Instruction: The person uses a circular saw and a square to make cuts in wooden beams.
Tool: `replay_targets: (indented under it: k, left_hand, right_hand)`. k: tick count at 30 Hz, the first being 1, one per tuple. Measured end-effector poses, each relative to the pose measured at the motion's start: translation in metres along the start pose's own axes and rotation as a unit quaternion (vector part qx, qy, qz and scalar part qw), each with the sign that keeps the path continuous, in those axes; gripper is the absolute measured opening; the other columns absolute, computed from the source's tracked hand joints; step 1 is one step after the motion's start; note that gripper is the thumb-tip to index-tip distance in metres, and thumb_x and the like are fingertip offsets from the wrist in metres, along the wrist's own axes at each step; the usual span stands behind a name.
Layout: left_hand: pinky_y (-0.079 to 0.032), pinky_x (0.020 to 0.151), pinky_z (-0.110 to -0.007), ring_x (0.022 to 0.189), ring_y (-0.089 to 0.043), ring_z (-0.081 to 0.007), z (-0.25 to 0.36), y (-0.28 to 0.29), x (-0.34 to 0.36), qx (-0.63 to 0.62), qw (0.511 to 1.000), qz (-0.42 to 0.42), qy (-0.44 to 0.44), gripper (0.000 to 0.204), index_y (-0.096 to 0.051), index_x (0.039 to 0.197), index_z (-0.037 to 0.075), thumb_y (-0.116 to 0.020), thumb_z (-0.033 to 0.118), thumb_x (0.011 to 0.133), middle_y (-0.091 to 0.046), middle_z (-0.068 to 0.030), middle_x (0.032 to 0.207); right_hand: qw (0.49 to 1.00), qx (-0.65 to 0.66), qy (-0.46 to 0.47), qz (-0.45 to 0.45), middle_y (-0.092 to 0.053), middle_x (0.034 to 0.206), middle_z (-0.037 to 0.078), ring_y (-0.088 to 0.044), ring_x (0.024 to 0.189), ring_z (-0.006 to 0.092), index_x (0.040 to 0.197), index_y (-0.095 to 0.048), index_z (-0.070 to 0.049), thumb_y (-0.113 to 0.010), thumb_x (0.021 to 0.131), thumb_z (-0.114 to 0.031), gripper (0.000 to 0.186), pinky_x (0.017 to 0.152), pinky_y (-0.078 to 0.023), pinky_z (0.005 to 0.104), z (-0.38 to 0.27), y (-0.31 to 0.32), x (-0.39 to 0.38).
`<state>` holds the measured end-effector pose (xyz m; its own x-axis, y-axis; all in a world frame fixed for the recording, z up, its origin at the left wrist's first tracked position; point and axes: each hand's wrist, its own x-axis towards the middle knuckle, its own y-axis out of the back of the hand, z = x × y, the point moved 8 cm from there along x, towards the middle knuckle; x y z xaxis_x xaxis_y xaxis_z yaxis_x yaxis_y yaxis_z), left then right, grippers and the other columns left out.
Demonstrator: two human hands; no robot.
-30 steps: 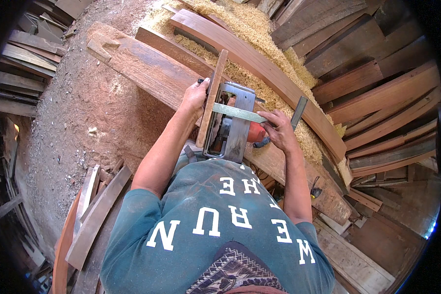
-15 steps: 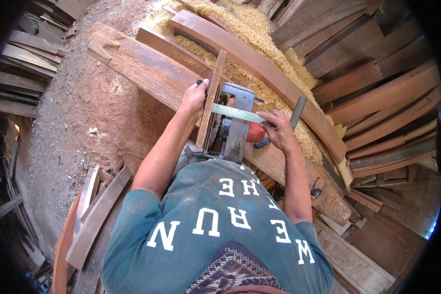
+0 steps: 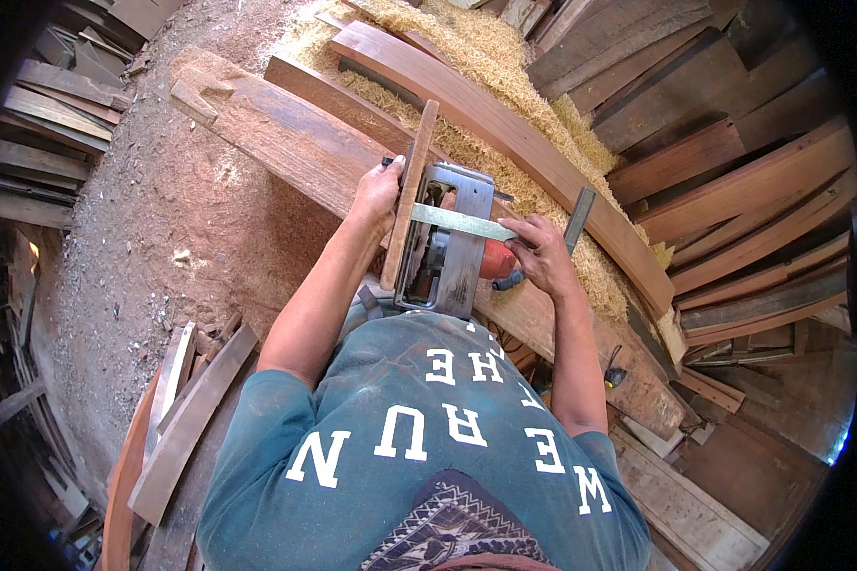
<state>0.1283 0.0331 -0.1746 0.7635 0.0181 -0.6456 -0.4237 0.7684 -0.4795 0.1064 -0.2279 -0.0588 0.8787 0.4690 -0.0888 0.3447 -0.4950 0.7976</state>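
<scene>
A circular saw (image 3: pixel 471 252) rests with its metal base plate facing up, close against my shirt front; part of its orange-red body shows. Along the saw's left side stands a narrow wooden strip (image 3: pixel 419 171). My left hand (image 3: pixel 379 197) is closed on this strip, its fingertips partly hidden, with a small black piece showing beside the thumb. Across the base plate lies the pale metal blade of a try square (image 3: pixel 459 222), its end meeting the strip. My right hand (image 3: pixel 540 252) pinches that blade; the square's dark stock rises just beyond the fingers.
Under the saw a long thick plank (image 3: pixel 286 133) runs diagonally. Beyond it lie a curved reddish beam (image 3: pixel 505 133) and heaped wood shavings (image 3: pixel 467 38). Stacked boards (image 3: pixel 752 190) fill the right side. Offcuts (image 3: pixel 186 428) lie at lower left; a tape measure (image 3: pixel 615 374) sits by my right forearm.
Almost nothing differs. The wooden strip and the saw have shifted very slightly, and both hands keep their hold.
</scene>
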Motion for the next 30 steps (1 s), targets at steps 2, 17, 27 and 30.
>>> replay_targets:
  k: [2,17,27,30]
  left_hand:
    - [-0.053,0.064,-0.031,0.071,-0.060,-0.0159,0.000,0.001,0.001,0.006,1.000,-0.002,-0.002,0.027,-0.061,0.105,0.004,-0.051,0.029,0.105,-0.062,-0.0046,0.085]
    - [-0.052,0.063,-0.031,0.070,-0.060,-0.0158,-0.001,0.002,0.002,0.006,1.000,-0.001,-0.007,0.028,-0.062,0.102,0.005,-0.051,0.030,0.105,-0.062,-0.0039,0.082]
    - [-0.053,0.067,-0.035,0.072,-0.060,-0.0170,-0.003,0.005,0.007,0.010,1.000,-0.012,-0.011,0.024,-0.061,0.104,0.005,-0.049,0.025,0.105,-0.063,-0.0044,0.085]
    - [-0.053,0.068,-0.035,0.074,-0.061,-0.0172,-0.004,0.009,0.009,0.009,1.000,-0.008,-0.010,0.024,-0.061,0.104,0.004,-0.049,0.025,0.106,-0.064,-0.0045,0.086]
  right_hand:
    - [1.000,0.001,-0.002,-0.003,-0.063,0.096,0.008,-0.059,0.096,0.0292,0.118,-0.071,-0.017,-0.075,0.080,-0.011,0.039,0.086,-0.043,0.0431,-0.001,0.001,0.000]
    - [1.000,-0.004,-0.004,-0.005,-0.063,0.095,0.007,-0.059,0.097,0.0284,0.120,-0.071,-0.019,-0.074,0.082,-0.012,0.039,0.087,-0.042,0.0425,-0.001,0.001,0.000]
    - [1.000,-0.011,-0.010,-0.006,-0.063,0.096,0.008,-0.058,0.097,0.0288,0.120,-0.071,-0.019,-0.074,0.082,-0.012,0.039,0.087,-0.041,0.0429,-0.002,0.003,0.000]
    - [1.000,-0.008,0.006,0.009,-0.063,0.096,0.008,-0.058,0.096,0.0286,0.120,-0.072,-0.018,-0.074,0.082,-0.012,0.039,0.087,-0.041,0.0427,-0.004,0.003,-0.001]
